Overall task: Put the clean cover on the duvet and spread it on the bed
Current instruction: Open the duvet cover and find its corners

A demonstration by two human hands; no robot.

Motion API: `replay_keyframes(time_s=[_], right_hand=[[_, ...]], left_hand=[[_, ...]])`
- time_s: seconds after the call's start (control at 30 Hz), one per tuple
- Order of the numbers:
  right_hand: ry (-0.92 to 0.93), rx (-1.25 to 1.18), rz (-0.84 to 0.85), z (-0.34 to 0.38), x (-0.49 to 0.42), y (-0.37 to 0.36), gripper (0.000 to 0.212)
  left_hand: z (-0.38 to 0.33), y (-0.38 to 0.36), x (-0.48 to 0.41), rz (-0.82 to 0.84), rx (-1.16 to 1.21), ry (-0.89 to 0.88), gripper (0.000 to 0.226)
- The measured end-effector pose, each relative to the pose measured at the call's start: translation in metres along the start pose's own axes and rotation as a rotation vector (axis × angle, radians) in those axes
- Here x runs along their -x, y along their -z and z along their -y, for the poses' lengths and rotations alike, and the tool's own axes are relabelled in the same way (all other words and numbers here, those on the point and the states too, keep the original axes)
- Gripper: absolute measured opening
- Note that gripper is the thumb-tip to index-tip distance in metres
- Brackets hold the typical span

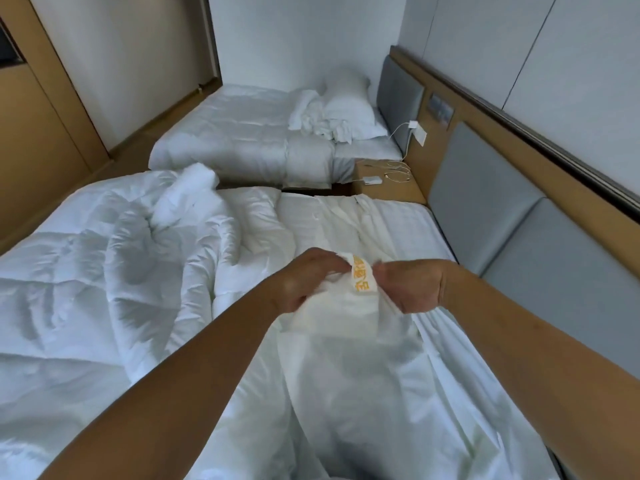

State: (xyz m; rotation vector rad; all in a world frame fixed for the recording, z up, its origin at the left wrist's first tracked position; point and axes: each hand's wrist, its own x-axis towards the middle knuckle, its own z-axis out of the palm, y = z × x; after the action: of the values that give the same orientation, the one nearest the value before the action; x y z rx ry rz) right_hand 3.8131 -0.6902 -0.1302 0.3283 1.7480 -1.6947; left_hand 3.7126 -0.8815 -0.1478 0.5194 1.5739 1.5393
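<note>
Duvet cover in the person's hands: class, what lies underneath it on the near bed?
The duvet cover, pinched by the left hand and right hand, drapes over the bed sheet, which shows bare beyond it. The crumpled duvet lies beside it. Anything directly beneath is hidden.

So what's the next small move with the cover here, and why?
Probably draw the left hand and right hand apart to spread the cover: both pinch it bunched at its orange-printed label, while the duvet lies crumpled alongside, uncovered.

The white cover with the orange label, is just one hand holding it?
No, the left hand and the right hand both pinch the cover, one on each side of its orange label.
</note>
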Motion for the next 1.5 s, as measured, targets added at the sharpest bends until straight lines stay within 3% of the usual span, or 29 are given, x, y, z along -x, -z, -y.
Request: replay_keyframes(time_s=[0.03,0.1,0.17,0.23,0.3,0.37,0.47,0.53,0.57,0.63,0.73,0.8,0.87,0.93,1.0,1.07,1.13,1.23,1.3,1.4,1.5], right_hand=[[0.005,0.098,0.056,-0.004,-0.001,0.001,0.024],[0.045,0.288,0.123,-0.009,-0.004,0.006,0.037],[0.125,0.292,0.041,-0.005,0.001,0.016,0.033],[0.187,0.2,-0.085,0.005,0.007,0.037,0.018],[0.206,0.178,-0.089,0.02,0.016,0.054,0.021],[0.257,0.163,-0.038,0.027,0.022,0.063,0.034],[0.273,0.092,0.085,0.022,0.035,0.076,0.065],[0.241,0.187,0.162,0.012,0.045,0.09,0.085],[0.198,0.255,0.193,0.005,0.047,0.097,0.085],[0.149,0.34,0.247,-0.004,0.05,0.106,0.052],[0.211,0.214,0.174,-0.003,0.056,0.129,0.029],[0.271,0.132,0.134,0.002,0.06,0.152,0.028],[0.294,0.153,0.159,0.004,0.065,0.17,0.03],[0.318,0.191,0.154,0.002,0.068,0.182,0.039],[0.323,0.144,0.122,0.0,0.066,0.19,0.034],[0.29,0.078,0.079,-0.002,0.062,0.193,0.03],[0.221,0.021,0.091,-0.005,0.06,0.192,0.026],[0.142,-0.08,0.112,-0.011,0.063,0.193,0.017],[0.109,-0.095,0.083,-0.018,0.066,0.2,0.027],[0.153,-0.06,0.127,-0.024,0.067,0.207,0.016],[0.228,-0.068,0.147,-0.022,0.068,0.212,0.022]], left_hand=[[0.0,-0.006,-0.003,-0.048,0.018,-0.021,0.02],[-0.001,-0.015,-0.008,-0.159,0.111,-0.025,0.016],[0.0,-0.015,-0.004,-0.174,0.141,0.0,0.018],[0.005,-0.01,0.004,0.004,0.09,0.083,0.037],[0.014,-0.022,0.011,0.204,-0.111,0.139,0.05],[0.013,-0.047,0.007,0.262,-0.235,0.063,0.04],[-0.008,-0.07,-0.007,0.128,0.098,-0.024,0.036],[-0.025,-0.075,-0.014,-0.017,0.109,-0.102,0.032],[-0.031,-0.078,-0.016,-0.068,0.036,-0.132,0.025],[-0.04,-0.089,-0.019,-0.091,-0.067,-0.189,0.014],[-0.046,-0.101,-0.017,-0.049,-0.143,-0.197,0.037],[-0.046,-0.107,-0.013,-0.031,-0.3,-0.17,0.052],[-0.042,-0.117,-0.013,-0.01,-0.407,-0.166,0.051],[-0.041,-0.129,-0.017,-0.003,-0.266,-0.152,0.051],[-0.038,-0.141,-0.024,-0.034,-0.034,-0.137,0.045],[-0.035,-0.152,-0.034,-0.141,-0.078,-0.196,0.031],[-0.03,-0.164,-0.045,-0.298,-0.305,-0.26,0.019],[-0.026,-0.175,-0.057,-0.47,-0.464,-0.321,0.029],[-0.027,-0.179,-0.059,-0.463,-0.469,-0.306,0.029],[-0.03,-0.18,-0.061,-0.353,-0.397,-0.255,0.019],[-0.037,-0.178,-0.061,-0.226,-0.34,-0.242,0.012]])
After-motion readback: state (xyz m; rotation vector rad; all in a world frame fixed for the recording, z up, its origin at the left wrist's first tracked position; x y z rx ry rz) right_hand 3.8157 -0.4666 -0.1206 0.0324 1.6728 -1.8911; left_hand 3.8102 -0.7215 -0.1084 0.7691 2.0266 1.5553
